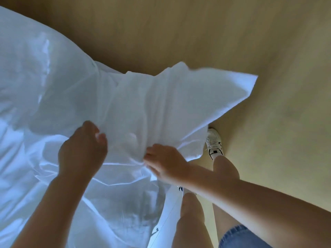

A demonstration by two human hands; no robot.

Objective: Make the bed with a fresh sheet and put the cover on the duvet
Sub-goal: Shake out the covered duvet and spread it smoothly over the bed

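Head view, looking straight down.

Thin white crumpled fabric (59, 90) fills the frame from 7 to 11 o'clock and spreads to the centre. Whether it is the sheet or the duvet cover cannot be told. One loose corner of it (238, 86) sticks out toward 2 o'clock, lifted above the pale tan wooden floor (179, 24), its edge blurred.

Left grip (82, 151), a bare hand, sits just left of centre, back of the hand up. Its fingers are curled down into the fabric and clench a fold. Creases run out from under it toward 8 o'clock.

Right grip (164, 161), also bare, sits just right of centre with its forearm entering from 4 o'clock. Its fingertips (148, 155) dig into the cloth and grasp a bunch of it — tight folds fan out from that point toward 12 o'clock. The two grips are near each other but apart, with a ridge of gathered fabric between them.

A white lace-up sneaker with black marks (214, 142) stands on the floor at 3 o'clock from the right grip, partly under the fabric's edge. Bare legs rise from 5 o'clock — the frayed hem of blue denim shorts (240, 237) shows at the bottom edge.
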